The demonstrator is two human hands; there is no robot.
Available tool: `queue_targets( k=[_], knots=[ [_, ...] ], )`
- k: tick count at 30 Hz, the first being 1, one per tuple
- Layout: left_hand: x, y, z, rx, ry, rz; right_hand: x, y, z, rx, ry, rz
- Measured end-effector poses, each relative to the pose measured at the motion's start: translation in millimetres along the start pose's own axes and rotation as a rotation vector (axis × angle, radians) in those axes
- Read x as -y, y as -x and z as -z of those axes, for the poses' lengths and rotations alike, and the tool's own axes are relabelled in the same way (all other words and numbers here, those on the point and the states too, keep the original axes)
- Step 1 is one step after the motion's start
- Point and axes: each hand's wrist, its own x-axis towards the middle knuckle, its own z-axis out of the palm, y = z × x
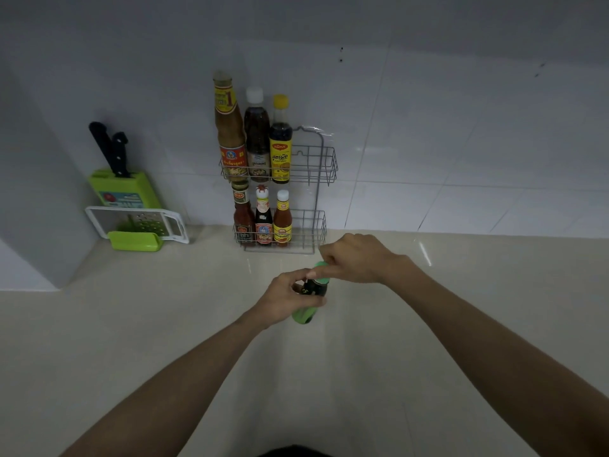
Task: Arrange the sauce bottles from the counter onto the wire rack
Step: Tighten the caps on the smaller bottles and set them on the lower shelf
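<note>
- The wire rack point(324, 166) stands against the wall at the counter's point(461, 324) back edge; its right end is free on both shelves.
- Three tall bottles point(257, 133) fill the upper shelf's left side, three small bottles point(263, 217) the lower.
- A green knife block point(123, 189) and grater point(138, 222) occupy the back left corner.
- The counter's right side and front lie open.

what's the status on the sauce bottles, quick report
Left hand grips green-capped bottle body; right hand pinches its cap. Wire rack: three bottles per tier, right ends free. Path clear.
</note>
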Motion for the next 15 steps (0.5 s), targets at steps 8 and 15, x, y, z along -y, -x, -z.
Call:
queue_targets(
  k=[8, 15],
  knots=[
    [-3.5, 0.4, 3.5, -0.009, 0.026, 0.002, 0.6, 3.1, 2.8, 0.06, -0.202, 0.033],
    [-7.5, 2.4, 8.1, 0.004, 0.09, -0.009, 6.0, 0.7, -5.9, -0.066, -0.067, 0.153]
  ],
)
